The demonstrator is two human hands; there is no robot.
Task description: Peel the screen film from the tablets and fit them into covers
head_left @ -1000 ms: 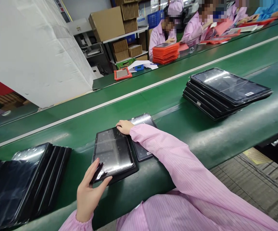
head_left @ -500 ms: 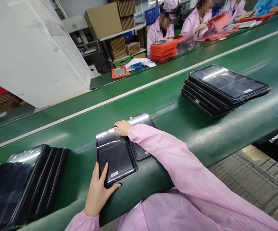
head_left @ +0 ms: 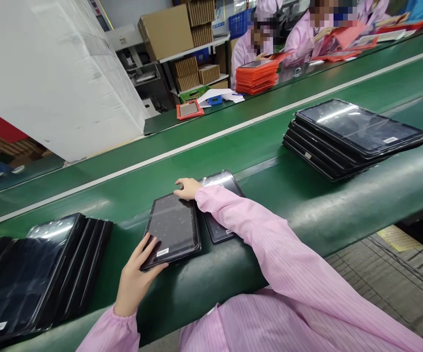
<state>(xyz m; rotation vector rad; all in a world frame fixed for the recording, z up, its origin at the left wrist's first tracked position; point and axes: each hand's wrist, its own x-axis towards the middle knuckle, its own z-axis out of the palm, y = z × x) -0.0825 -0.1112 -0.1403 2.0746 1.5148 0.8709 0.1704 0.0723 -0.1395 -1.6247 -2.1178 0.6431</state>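
Note:
A black tablet point(head_left: 174, 228) lies on the green bench ledge point(head_left: 306, 205) in front of me. My left hand point(head_left: 135, 278) grips its near left corner, thumb on the screen and fingers under the edge. My right hand point(head_left: 188, 188) rests on its far right corner, fingers curled over the edge. A second tablet in shiny wrap point(head_left: 222, 205) lies just right of it, partly under my pink sleeve.
A fanned row of black tablets point(head_left: 39, 274) lies at the left, a stack of tablets point(head_left: 350, 137) at the right. Beyond the conveyor belt point(head_left: 233, 122), people in pink coats sit by an orange stack point(head_left: 256, 77). A white sheet point(head_left: 50, 73) hangs at the far left.
The tablet shifted slightly left and its near end is lifted in my left hand, which had lain flatter on it half a second ago. My right hand stays at the far corner.

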